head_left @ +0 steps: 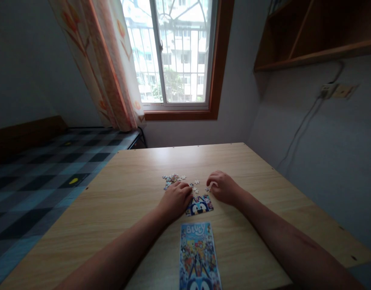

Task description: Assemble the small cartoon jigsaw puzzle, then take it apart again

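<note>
A partly assembled jigsaw puzzle [201,207] with a blue cartoon dog's face lies flat on the wooden table [137,201]. My left hand [177,198] rests palm down at its left edge, fingers stretched toward the top corner and partly covering it. To the puzzle's upper right is my right hand [224,187], fingers curved with a gap between thumb and forefinger. A small loose puzzle piece [207,189] lies by its fingertips. Beyond my left hand sits a pile of loose puzzle pieces [172,179], and a few white-backed pieces [197,182] lie between the hands.
A tall picture sheet [199,251] marked "Bluey" lies at the near side of the table. To the left stands a bed with a checked cover [52,169]. A window [182,56] is straight ahead, and a wooden shelf [318,52] hangs on the right wall.
</note>
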{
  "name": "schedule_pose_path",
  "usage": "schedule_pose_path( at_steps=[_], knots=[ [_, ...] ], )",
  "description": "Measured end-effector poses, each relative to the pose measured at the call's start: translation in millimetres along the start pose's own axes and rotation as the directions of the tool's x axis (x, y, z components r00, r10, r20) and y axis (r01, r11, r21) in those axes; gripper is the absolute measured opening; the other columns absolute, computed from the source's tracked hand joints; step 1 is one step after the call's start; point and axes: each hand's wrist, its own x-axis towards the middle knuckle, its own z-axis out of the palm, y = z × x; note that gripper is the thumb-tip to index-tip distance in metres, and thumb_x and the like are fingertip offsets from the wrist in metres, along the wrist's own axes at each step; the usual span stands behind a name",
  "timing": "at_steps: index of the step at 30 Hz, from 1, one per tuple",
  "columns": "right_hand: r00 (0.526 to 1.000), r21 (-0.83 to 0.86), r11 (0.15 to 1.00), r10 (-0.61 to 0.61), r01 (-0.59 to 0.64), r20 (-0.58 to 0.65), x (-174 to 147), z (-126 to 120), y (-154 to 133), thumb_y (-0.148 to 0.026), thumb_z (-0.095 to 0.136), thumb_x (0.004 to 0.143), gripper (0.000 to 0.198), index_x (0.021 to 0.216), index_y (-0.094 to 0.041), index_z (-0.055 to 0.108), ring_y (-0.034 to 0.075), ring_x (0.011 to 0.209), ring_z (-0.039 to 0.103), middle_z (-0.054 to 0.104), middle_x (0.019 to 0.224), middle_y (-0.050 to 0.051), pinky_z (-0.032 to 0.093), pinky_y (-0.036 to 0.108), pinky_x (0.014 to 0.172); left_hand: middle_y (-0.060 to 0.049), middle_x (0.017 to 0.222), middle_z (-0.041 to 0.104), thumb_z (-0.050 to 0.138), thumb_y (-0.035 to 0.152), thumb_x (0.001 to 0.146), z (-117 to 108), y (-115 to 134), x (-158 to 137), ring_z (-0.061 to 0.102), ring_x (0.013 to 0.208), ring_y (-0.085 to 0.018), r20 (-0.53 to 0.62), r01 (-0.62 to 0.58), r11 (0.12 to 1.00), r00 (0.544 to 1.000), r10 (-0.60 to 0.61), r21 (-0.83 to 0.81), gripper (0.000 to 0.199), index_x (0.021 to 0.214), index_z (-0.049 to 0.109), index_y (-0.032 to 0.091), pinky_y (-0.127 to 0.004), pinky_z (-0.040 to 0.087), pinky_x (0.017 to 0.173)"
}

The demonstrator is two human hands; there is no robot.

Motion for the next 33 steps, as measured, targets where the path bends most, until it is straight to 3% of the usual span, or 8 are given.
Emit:
schedule_pose_path(
  at_steps=[4, 11, 17, 22, 24, 27, 30, 33],
  knots=[
    [0.997, 0.023, 0.999, -0.028, 0.026, 0.075, 0, 2, 2, 0.0, 0.057, 0.072, 0.028, 0.07, -0.022, 0.074, 0.018, 0.089, 0.06, 0.072, 0.086, 0.002, 0.047, 0.031, 0.088, -0.008, 0.108, 0.071, 0.05, 0.026, 0.099, 2, 0, 0, 0.06, 0.098, -0.024, -0.035, -0.026, 1.0, 0.999, 0.026, -0.006, 0.022, 0.1, 0.072, 0.021, -0.039, 0.048, 0.093],
    [0.99, -0.001, 0.994, -0.109, 0.109, 0.088, -1, 17, -2, -0.006, 0.055, 0.083, 0.045, 0.119, -0.026, 0.074, 0.023, 0.118, 0.057, 0.066, 0.127, 0.007, 0.043, 0.041, 0.106, -0.006, 0.098, 0.071, 0.052, 0.023, 0.096, -2, -2, 0, 0.06, 0.092, -0.022, 0.017, -0.081, 0.997, 0.997, 0.081, -0.015, 0.023, 0.095, 0.075, 0.025, -0.039, 0.049, 0.087],
    [0.993, 0.121, 0.989, -0.092, 0.082, 0.075, 1, 13, -1, -0.008, 0.053, 0.083, 0.028, 0.094, -0.021, 0.075, 0.021, 0.113, 0.061, 0.071, 0.115, 0.005, 0.043, 0.04, 0.108, -0.008, 0.101, 0.072, 0.047, 0.027, 0.098, -6, 17, -3, 0.063, 0.095, -0.025, 0.046, -0.042, 0.999, 0.998, 0.041, 0.021, 0.026, 0.098, 0.073, 0.023, -0.041, 0.051, 0.089],
    [0.969, 0.211, 0.976, -0.11, 0.062, 0.222, 0, 16, 1, -0.014, 0.05, 0.087, 0.035, 0.11, -0.022, 0.075, 0.024, 0.135, 0.051, 0.067, 0.13, 0.005, 0.033, 0.048, 0.118, -0.016, 0.145, 0.056, 0.05, 0.046, 0.098, 5, 30, -9, 0.047, 0.137, -0.032, 0.055, -0.038, 0.999, 0.998, 0.036, 0.035, 0.052, 0.138, 0.057, 0.014, -0.051, 0.033, 0.117],
    [0.971, 0.242, 0.97, -0.074, 0.017, 0.227, 1, 19, 4, -0.015, 0.048, 0.088, 0.038, 0.116, -0.023, 0.073, 0.025, 0.138, 0.049, 0.067, 0.131, 0.005, 0.033, 0.049, 0.119, -0.015, 0.155, 0.046, 0.044, 0.051, 0.1, 9, 26, -10, 0.037, 0.146, -0.032, 0.114, -0.034, 0.999, 0.993, 0.033, 0.006, 0.061, 0.148, 0.047, 0.014, -0.053, 0.024, 0.122],
    [0.99, 0.269, 0.959, 0.058, -0.091, 0.126, 3, 21, 13, -0.014, 0.047, 0.088, 0.035, 0.11, -0.02, 0.073, 0.023, 0.12, 0.061, 0.072, 0.117, 0.008, 0.045, 0.042, 0.108, -0.014, 0.158, 0.042, 0.037, 0.053, 0.102, 11, 17, -11, 0.034, 0.148, -0.03, 0.19, -0.01, 0.999, 0.982, 0.016, -0.03, 0.061, 0.15, 0.045, 0.017, -0.054, 0.021, 0.123],
    [0.986, 0.24, 0.957, 0.157, -0.164, 0.048, 5, 20, 22, -0.014, 0.046, 0.089, 0.032, 0.106, -0.018, 0.073, 0.021, 0.104, 0.066, 0.074, 0.108, 0.008, 0.05, 0.037, 0.099, -0.013, 0.157, 0.044, 0.034, 0.052, 0.104, 13, 11, -10, 0.036, 0.148, -0.028, 0.163, 0.018, 0.999, 0.987, -0.012, -0.032, 0.059, 0.148, 0.049, 0.017, -0.053, 0.022, 0.123],
    [0.99, 0.147, 0.981, 0.12, -0.131, 0.078, 5, 21, 24, -0.017, 0.047, 0.092, 0.033, 0.111, -0.017, 0.074, 0.024, 0.122, 0.059, 0.071, 0.12, 0.011, 0.043, 0.043, 0.111, -0.014, 0.153, 0.049, 0.034, 0.051, 0.104, 18, 8, -8, 0.04, 0.146, -0.029, 0.088, 0.086, 0.996, 0.992, -0.085, 0.0, 0.056, 0.144, 0.053, 0.017, -0.055, 0.023, 0.122]
  ],
)
